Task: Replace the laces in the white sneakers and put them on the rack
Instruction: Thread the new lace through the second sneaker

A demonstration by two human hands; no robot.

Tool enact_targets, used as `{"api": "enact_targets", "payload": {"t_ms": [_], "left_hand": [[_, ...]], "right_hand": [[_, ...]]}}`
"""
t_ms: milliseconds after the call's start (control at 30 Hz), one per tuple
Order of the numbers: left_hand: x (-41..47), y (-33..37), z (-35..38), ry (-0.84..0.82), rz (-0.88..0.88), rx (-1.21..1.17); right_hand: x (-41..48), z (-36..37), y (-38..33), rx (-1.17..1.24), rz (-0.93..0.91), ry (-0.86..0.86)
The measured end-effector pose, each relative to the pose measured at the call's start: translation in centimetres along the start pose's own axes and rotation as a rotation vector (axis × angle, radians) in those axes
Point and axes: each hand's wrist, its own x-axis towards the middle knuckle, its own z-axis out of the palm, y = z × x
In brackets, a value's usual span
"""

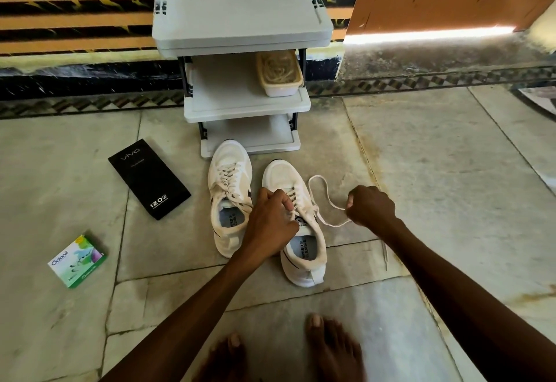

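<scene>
We judge this to be the unlacing step. Both white sneakers stand on the floor (451, 171) just before the grey rack (240, 5). The left hand (272, 216) has a narrow grip, pinching the lace (318, 175) at the upper eyelets of the sneaker on the right (281, 175). The right hand (371, 205) is fisted around a loose loop of it drawn out sideways. The sneaker on the left (230, 171) is fully laced.

Next we would need to pull the lace free eyelet by eyelet while holding the shoe steady. New laces may be in the tub (279, 76) on the rack's middle shelf, though we cannot tell.

The black box (149, 178) reads "vivo" and "120W", the green box (77, 261) "Odonil", and the insoles (302, 247) "SPEED" and "FLEXIBLE".
</scene>
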Motion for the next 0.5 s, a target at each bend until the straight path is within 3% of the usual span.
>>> {"api": "enact_targets", "payload": {"t_ms": [200, 300, 333, 500], "left_hand": [[-0.1, -0.3, 0.1, 0.023, -0.008, -0.035], [-0.3, -0.4, 0.2, 0.045, -0.022, -0.084], [-0.4, -0.4, 0.2, 0.049, -0.028, -0.089], [-1.1, -0.5, 0.2, 0.088, 0.038, -0.029]], "right_hand": [[1.5, 2.9, 1.4, 0.002, -0.177, 0.14], [1.9, 3.5, 1.4, -0.037, -0.221, 0.125], [1.9, 3.3, 1.2, 0.056, -0.194, 0.111], [-0.8, 0.4, -1.5, 0.977, -0.114, 0.058]]}}
